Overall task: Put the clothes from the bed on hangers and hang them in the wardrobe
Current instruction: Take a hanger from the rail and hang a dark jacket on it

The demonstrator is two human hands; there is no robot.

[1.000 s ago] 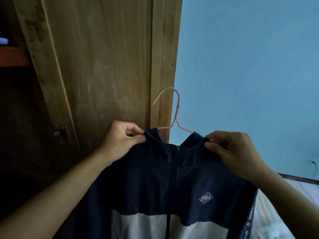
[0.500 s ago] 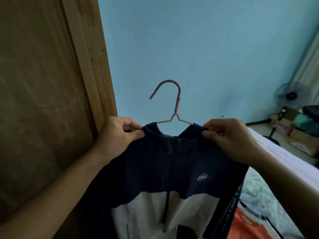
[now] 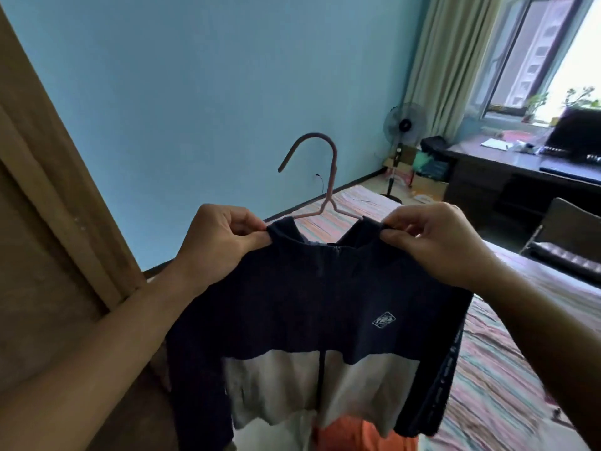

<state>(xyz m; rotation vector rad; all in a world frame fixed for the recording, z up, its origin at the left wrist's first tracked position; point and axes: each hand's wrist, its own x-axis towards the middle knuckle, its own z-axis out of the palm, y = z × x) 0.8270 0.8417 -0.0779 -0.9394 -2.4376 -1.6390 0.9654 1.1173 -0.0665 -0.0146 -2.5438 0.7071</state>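
Nearest: left hand and right hand, both raised at chest height, fingers curled tight, each pinching one side of the collar. Held between them: dark navy jacket with a pale lower panel, zip closed, small diamond logo on the chest, hanging straight down from the two pinches. Already threaded: pink wire hanger, shoulders hidden inside the collar, neck and hook standing up in the gap between the hands, hook open end pointing left. Long axis of the hanger across the body, hand to hand; hook roughly midway, neither hand clearly nearer. Below the hem: something orange, partly hidden, likely another garment.

Left edge, close by: wooden wardrobe, only a panel and frame showing, rail not in view. Judged next need: one hand freed to take the hook, the load swung left toward the wardrobe; risk of the jacket slipping off one shoulder once a pinch lets go.

Beyond the jacket: bed with striped cover. Farther right: dark chair, desk, standing fan by the blue wall, curtain and bright window.
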